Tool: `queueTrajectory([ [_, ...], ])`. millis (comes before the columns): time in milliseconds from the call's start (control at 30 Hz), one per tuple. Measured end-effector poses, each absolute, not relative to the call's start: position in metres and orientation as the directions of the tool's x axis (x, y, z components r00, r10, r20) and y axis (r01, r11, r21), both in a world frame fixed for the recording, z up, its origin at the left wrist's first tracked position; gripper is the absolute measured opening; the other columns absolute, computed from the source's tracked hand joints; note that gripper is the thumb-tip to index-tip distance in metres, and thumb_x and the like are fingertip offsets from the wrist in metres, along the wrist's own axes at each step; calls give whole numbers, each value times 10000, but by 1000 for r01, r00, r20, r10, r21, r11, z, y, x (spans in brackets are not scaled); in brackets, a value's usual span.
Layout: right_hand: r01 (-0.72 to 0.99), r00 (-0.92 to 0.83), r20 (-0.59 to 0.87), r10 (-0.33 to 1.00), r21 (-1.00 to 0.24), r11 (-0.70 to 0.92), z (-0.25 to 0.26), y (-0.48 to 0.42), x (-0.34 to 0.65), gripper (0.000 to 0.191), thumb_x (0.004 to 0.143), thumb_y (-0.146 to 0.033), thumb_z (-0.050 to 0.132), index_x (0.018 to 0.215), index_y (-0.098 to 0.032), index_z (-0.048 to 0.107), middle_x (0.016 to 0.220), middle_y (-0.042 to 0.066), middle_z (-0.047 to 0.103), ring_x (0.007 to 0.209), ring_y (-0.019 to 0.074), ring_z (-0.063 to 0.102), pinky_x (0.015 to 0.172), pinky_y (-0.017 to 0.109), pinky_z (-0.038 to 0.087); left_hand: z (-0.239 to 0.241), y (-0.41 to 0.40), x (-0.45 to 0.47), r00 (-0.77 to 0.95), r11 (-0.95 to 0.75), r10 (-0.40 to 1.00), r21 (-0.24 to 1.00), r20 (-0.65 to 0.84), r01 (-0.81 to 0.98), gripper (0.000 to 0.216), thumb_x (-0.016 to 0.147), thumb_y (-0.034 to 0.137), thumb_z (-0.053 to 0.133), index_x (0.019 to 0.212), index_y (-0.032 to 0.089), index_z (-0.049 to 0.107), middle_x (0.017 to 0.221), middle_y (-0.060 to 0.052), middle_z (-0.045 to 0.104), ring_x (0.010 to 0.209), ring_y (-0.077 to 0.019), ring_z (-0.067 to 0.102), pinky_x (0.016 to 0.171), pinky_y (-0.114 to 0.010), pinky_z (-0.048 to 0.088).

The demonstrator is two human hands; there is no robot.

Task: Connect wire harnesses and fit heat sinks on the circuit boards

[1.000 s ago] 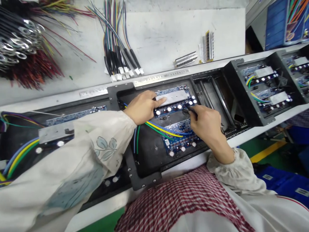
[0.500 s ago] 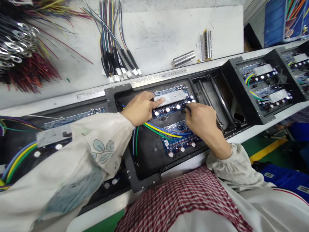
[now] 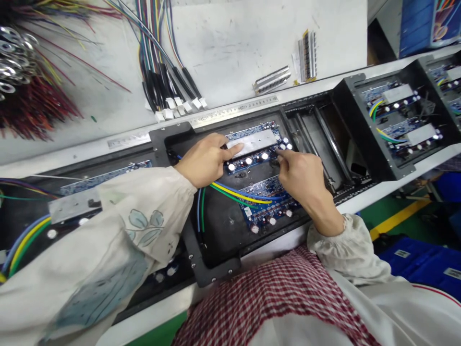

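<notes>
A blue circuit board (image 3: pixel 252 129) with a long silver metal plate (image 3: pixel 257 142) on it lies in the far half of a black tray (image 3: pixel 219 211). My left hand (image 3: pixel 207 159) grips the board's left end, its thumb lying on the plate. At the right end, my right hand (image 3: pixel 301 175) is closed, with the index fingertip at the board's lower corner by the round capacitors. A second blue board (image 3: pixel 264 206) lies nearer me, with blue, yellow and green wires (image 3: pixel 241 194) running over it. My right hand covers part of that board.
Black trays with similar boards stand left and right along the conveyor line (image 3: pixel 324 144). Behind it, the white table (image 3: pixel 230 43) carries cables with white connectors (image 3: pixel 176 106), ring-terminal wires (image 3: pixel 21 62) and metal strips (image 3: pixel 272 79). Blue bins (image 3: pixel 425 264) stand at right.
The view has shifted slightly. My right index finger has straightened against the board's right corner. My left hand keeps its hold on the left end.
</notes>
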State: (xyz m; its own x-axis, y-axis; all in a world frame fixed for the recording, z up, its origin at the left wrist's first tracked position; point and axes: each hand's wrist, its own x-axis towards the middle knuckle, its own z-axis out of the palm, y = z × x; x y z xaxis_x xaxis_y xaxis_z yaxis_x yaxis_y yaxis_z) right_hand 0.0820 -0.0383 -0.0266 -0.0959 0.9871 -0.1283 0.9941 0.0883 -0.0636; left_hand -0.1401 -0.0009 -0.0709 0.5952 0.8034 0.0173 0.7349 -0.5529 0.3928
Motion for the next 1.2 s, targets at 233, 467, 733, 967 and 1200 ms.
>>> queueTrajectory([
  [233,994,-69,-172,983,72,82,-21,-41,71,321,867,-196,357,1009,-75,617,805,202,677,712,296,646,640,361,423,-65,1,-139,630,-581,776,400,11,709,438,836,106,388,1222,179,582,1065,-97,582,1045,-212,531,887,-350,454],
  [467,990,-125,-280,952,23,137,-22,-22,75,322,873,-291,410,934,-68,634,861,233,681,799,301,650,682,351,431,-69,16,-143,790,-789,562,446,247,422,383,853,117,387,1177,121,590,1304,-133,545,1307,-204,408,1071,-395,387],
  [733,975,-74,-190,979,-219,31,-36,-22,83,264,860,-300,464,856,-147,680,769,110,708,745,239,650,641,300,397,-70,18,-150,786,-728,580,569,215,382,476,793,74,449,1238,201,561,1356,-109,504,1260,-192,480,1082,-400,405],
  [967,977,-42,-197,979,-215,-1,-35,-26,82,290,875,-263,439,951,-126,683,844,133,714,810,255,655,704,311,396,-68,17,-150,782,-750,573,541,244,380,497,770,43,394,1216,168,574,1349,-112,496,1257,-169,476,1079,-380,409],
  [1200,983,-105,-211,972,-168,69,-31,-26,83,269,877,-267,435,878,-144,673,845,138,709,802,257,649,681,316,387,-66,19,-150,794,-719,577,581,192,382,551,737,34,445,1245,214,557,1360,-101,482,1257,-202,478,1076,-424,402],
])
